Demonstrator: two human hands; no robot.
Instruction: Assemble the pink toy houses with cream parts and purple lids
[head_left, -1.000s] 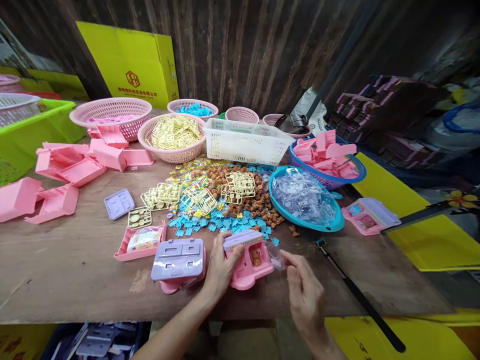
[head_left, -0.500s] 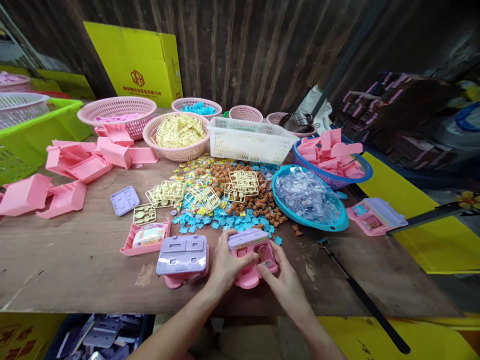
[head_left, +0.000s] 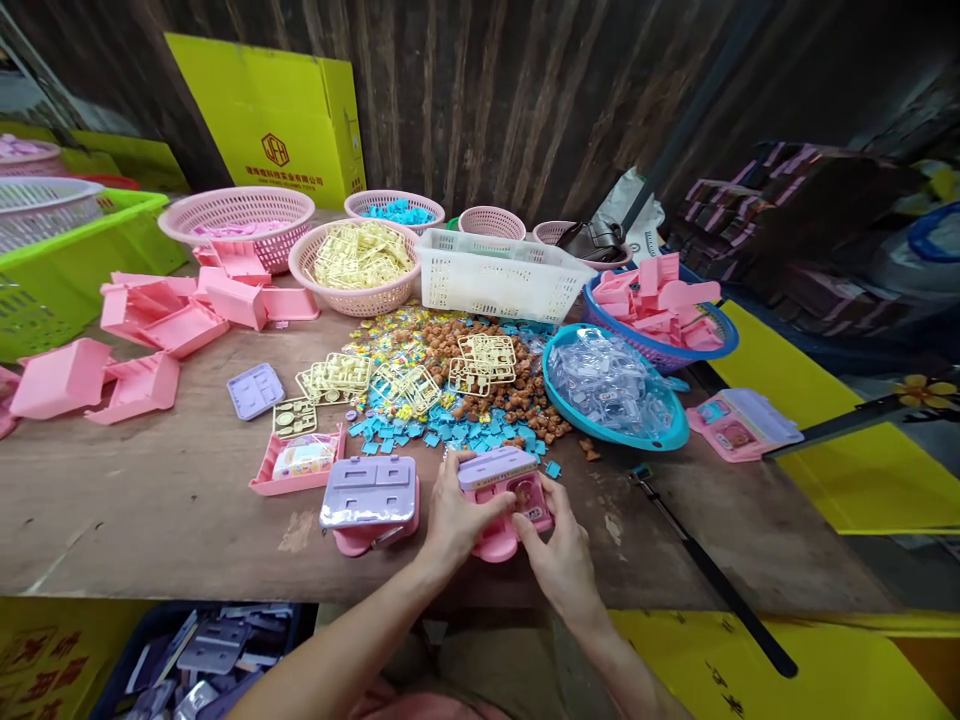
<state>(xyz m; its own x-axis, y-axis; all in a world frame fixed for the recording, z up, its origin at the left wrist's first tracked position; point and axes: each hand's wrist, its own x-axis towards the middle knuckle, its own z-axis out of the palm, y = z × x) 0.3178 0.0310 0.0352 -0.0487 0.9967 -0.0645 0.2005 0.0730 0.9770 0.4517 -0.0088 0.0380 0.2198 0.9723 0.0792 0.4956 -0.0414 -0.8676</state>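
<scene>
Between my two hands is a pink toy house with a lilac roof (head_left: pixel 498 468), its front turned toward me. My left hand (head_left: pixel 456 515) grips its left side, thumb across the front. On the right side my right hand (head_left: pixel 559 545) holds it, thumb on the front by a clear window with a brown figure behind it. Just left of my left hand stands a second pink toy house with a lilac roof (head_left: pixel 370 492). Behind that lies a pink tray (head_left: pixel 298 462) with a printed packet in it. Loose blue pieces (head_left: pixel 450 430) and small brown bear figures (head_left: pixel 529 395) are heaped beyond my hands.
A turquoise basin (head_left: pixel 652 437) of clear parts stands right, with a black stick (head_left: pixel 720 580) nearer me. Cream frames fill a pink basket (head_left: pixel 382 300); a white basket (head_left: pixel 499 285) is behind the heap. Pink shells (head_left: pixel 142 385) lie left. Another finished-looking toy house (head_left: pixel 742 425) sits far right.
Both hands still hold the toy house in nearly the same pose. The whole view has shifted slightly, with most table items appearing a little higher.
</scene>
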